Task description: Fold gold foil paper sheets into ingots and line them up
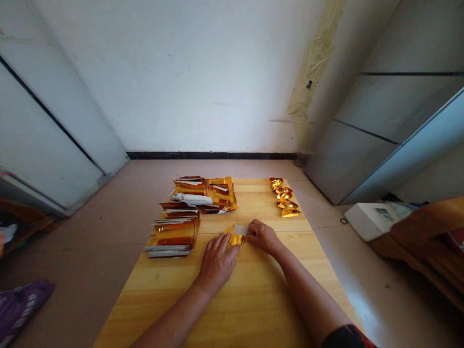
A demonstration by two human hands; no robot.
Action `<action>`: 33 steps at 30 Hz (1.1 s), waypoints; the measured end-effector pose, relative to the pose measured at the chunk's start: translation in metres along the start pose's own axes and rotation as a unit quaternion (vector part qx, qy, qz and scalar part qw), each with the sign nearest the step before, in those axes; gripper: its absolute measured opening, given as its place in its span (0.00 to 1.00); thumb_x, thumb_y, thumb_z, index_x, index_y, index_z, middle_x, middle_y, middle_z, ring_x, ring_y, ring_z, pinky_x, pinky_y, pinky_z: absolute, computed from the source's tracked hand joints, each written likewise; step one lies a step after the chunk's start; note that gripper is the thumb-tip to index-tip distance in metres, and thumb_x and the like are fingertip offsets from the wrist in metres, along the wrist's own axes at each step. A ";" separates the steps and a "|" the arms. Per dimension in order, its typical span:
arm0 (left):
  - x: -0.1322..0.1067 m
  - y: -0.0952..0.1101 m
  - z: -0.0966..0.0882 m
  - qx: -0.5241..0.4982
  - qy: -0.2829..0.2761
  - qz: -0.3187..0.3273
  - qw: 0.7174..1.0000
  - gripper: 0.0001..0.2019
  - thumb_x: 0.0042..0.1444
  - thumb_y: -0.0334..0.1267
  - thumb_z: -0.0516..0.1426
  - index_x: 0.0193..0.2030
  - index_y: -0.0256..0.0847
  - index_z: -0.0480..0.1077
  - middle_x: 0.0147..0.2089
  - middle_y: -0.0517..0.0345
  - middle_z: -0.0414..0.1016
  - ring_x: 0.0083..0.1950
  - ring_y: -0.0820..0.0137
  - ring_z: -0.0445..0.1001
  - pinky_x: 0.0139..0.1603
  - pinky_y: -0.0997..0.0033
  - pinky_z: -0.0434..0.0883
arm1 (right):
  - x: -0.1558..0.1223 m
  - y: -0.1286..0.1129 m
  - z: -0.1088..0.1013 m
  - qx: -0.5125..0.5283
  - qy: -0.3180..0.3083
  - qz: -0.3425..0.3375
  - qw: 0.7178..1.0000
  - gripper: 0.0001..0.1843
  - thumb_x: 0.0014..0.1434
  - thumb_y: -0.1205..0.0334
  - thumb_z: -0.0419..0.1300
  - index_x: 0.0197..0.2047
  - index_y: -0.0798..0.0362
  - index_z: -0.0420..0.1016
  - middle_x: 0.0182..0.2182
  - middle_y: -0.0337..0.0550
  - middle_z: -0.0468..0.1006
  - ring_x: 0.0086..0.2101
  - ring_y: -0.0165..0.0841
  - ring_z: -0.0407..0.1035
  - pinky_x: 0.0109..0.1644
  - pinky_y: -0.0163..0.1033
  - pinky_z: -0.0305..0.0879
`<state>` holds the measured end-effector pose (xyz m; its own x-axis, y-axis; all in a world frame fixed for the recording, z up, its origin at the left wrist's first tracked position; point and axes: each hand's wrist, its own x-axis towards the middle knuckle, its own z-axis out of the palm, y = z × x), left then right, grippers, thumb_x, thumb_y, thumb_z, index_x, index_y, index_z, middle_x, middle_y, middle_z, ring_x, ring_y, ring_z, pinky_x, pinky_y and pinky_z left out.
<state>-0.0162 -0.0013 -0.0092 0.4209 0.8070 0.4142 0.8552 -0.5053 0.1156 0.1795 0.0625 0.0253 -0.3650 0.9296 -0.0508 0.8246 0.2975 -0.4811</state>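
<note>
A small piece of shiny gold foil paper [237, 239] with a pale grey-white patch [240, 229] lies partly folded on the wooden table, between my two hands. My left hand [218, 258] rests on its left side, fingers stretched out and pressing it down. At the right edge, my right hand [263, 237] is closed, its fingertips pinching the foil paper. Some of the fold is hidden by my fingers. Several folded gold foil pieces [284, 193] stand in a row at the table's back right.
Bundles of gold foil sheets with white backs [176, 232] lie at the table's left, with another pile [217, 191] behind them. The wooden table [253, 299] stands before a white wall. A white box [369, 221] is at the right, a purple bag [25, 309] on the left floor.
</note>
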 end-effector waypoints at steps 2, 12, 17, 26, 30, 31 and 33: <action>0.000 0.000 -0.001 0.001 -0.001 -0.003 1.000 0.14 0.56 0.32 0.54 0.47 0.48 0.73 0.56 0.47 0.69 0.59 0.58 0.64 0.56 0.53 0.65 | 0.000 -0.005 -0.001 -0.011 -0.001 0.018 1.000 0.03 0.56 0.66 0.59 0.30 0.53 0.73 0.35 0.39 0.71 0.32 0.26 0.65 0.34 0.29 0.56; 0.001 0.001 -0.002 0.004 -0.015 -0.009 1.000 0.13 0.55 0.31 0.53 0.46 0.46 0.72 0.56 0.47 0.69 0.59 0.58 0.64 0.57 0.53 0.64 | -0.001 -0.011 0.005 -0.077 0.006 0.039 0.996 0.05 0.58 0.65 0.55 0.32 0.53 0.72 0.35 0.41 0.71 0.34 0.29 0.66 0.34 0.31 0.55; 0.001 0.001 0.000 0.009 -0.018 -0.006 1.000 0.13 0.55 0.31 0.53 0.46 0.45 0.72 0.56 0.46 0.69 0.59 0.57 0.64 0.56 0.53 0.64 | -0.001 -0.014 0.008 -0.092 0.013 0.055 0.994 0.06 0.58 0.66 0.54 0.32 0.53 0.71 0.36 0.43 0.71 0.35 0.30 0.66 0.35 0.32 0.57; 0.000 0.003 -0.001 0.011 -0.024 0.002 1.000 0.25 0.54 0.29 0.54 0.58 0.55 0.65 0.58 0.48 0.68 0.60 0.57 0.64 0.56 0.52 0.64 | -0.001 -0.013 0.008 -0.087 0.013 0.054 0.995 0.04 0.57 0.66 0.56 0.32 0.52 0.71 0.36 0.43 0.71 0.36 0.30 0.66 0.36 0.31 0.57; -0.001 0.003 0.002 0.013 -0.024 -0.001 1.000 0.24 0.54 0.29 0.54 0.56 0.56 0.67 0.58 0.48 0.68 0.60 0.57 0.64 0.56 0.50 0.64 | -0.001 -0.014 0.007 -0.086 0.009 0.056 0.995 0.04 0.57 0.65 0.56 0.32 0.52 0.71 0.36 0.43 0.71 0.36 0.30 0.66 0.35 0.31 0.57; -0.001 0.003 0.002 0.014 -0.022 -0.001 1.000 0.24 0.54 0.29 0.54 0.56 0.55 0.67 0.58 0.48 0.68 0.60 0.57 0.64 0.56 0.50 0.64 | -0.001 -0.015 0.006 -0.087 0.007 0.056 0.995 0.04 0.58 0.65 0.56 0.32 0.52 0.71 0.36 0.43 0.71 0.36 0.30 0.66 0.35 0.32 0.57; -0.001 0.003 0.004 0.016 -0.017 -0.002 1.000 0.22 0.54 0.30 0.54 0.55 0.54 0.68 0.58 0.48 0.68 0.60 0.57 0.64 0.56 0.51 0.64 | -0.001 -0.016 0.005 -0.088 0.002 0.058 0.994 0.04 0.58 0.65 0.56 0.32 0.52 0.71 0.36 0.43 0.71 0.36 0.30 0.66 0.34 0.32 0.56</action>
<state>-0.0128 -0.0026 -0.0125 0.4265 0.8195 0.3829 0.8660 -0.4921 0.0888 0.1648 0.0556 0.0282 -0.2617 0.9606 -0.0931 0.9240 0.2215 -0.3117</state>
